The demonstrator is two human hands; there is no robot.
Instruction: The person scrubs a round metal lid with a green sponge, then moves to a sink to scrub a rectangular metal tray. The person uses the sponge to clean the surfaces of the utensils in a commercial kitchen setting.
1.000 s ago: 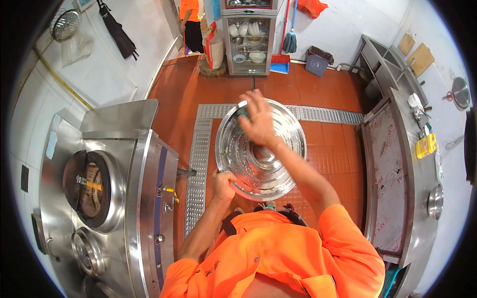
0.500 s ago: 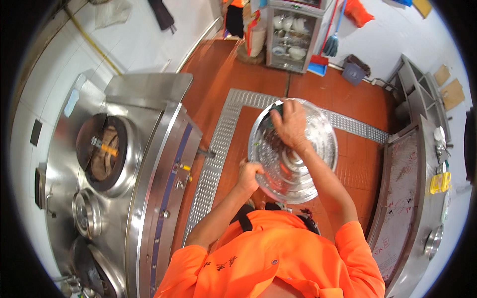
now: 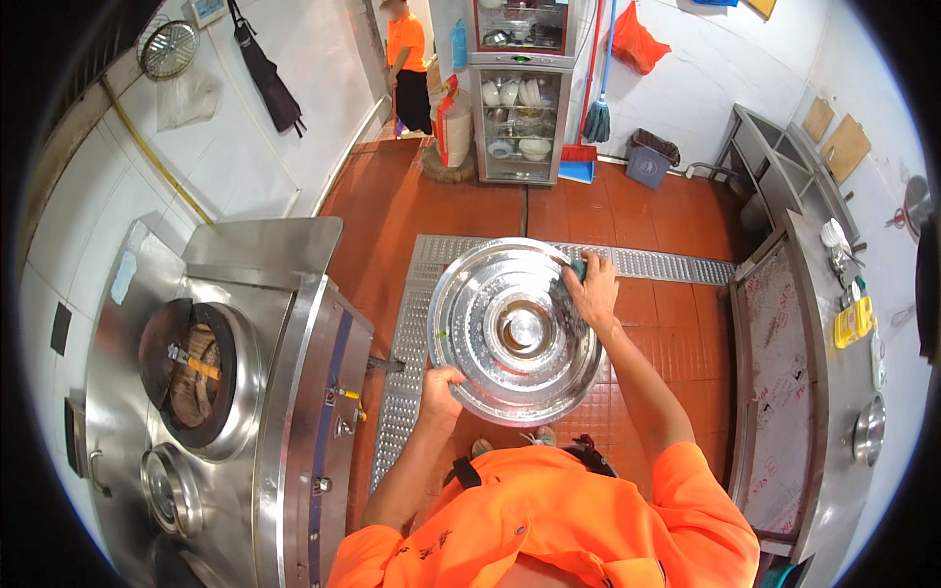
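In front of me, above the floor, is a large round shiny steel lid (image 3: 490,387) with concentric rings and a raised middle. It looks wet, and a tiny green scrap sticks to its left part. My left hand (image 3: 441,394) is closed on the lid's lower-left rim, thumb on top. My right hand (image 3: 593,294) lies at the upper-right rim, pressing a dark green scouring pad (image 3: 578,268) against the metal. The pad is partly hidden beneath the fingers.
At left stands a steel stove (image 3: 279,392) with a wok (image 3: 211,377). A steel counter (image 3: 818,323) is at right. Far off are a glass-door cabinet (image 3: 522,118), a bin (image 3: 650,162), a sack (image 3: 453,132) and another person (image 3: 408,59). A metal drain grate (image 3: 417,294) crosses the tiled floor.
My right hand has moved with the pad from the lid's top to its upper-right rim. The lid and left hand have shifted left and the lid faces me more fully. My view has tilted up.
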